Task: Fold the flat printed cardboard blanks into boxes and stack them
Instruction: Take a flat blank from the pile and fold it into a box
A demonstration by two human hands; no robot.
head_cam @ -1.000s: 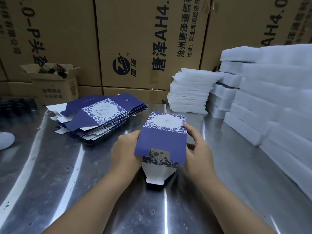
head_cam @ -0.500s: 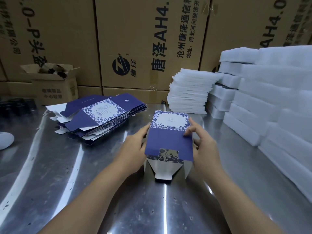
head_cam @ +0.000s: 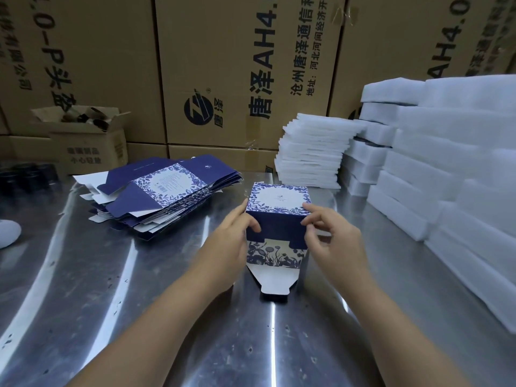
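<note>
**A:** Your fingers (head_cam: pixel 313 210), what have they got?

**B:** Both sets are closed on the half-formed box (head_cam: pixel 276 222). Your left hand (head_cam: pixel 226 247) wraps its left edge, thumb laid over the dark blue top panel. Your right hand (head_cam: pixel 332 244) pinches the right edge, forefinger on the top corner and thumb just under it.

**A:** Where does the box lie from them?

**B:** Between them, at 12 o'clock from you, low over the desk (head_cam: pixel 117 317). Whether it rests on the metal or hangs just above it, I cannot tell. Its long axis runs 12 to 6. The end with the white floral label points to 12. The open end faces you at 6, and the white tuck flap (head_cam: pixel 272 280) sticks out of it toward you, not yet folded in.

**A:** So which hand goes for the flap?

**B:** It lies at 6 o'clock from both sets of fingers, midway between your wrists, so neither hand is nearer. Your left has the fuller hold. I would judge it steadies the box while your right drops back to turn the flap up and in.

**A:** And the rest of the job?

**B:** The flat blanks (head_cam: pixel 167 194) sit in a loose pile at 10 o'clock, well apart from the box. White foam pads (head_cam: pixel 310 155) stand at 1 o'clock.
</note>
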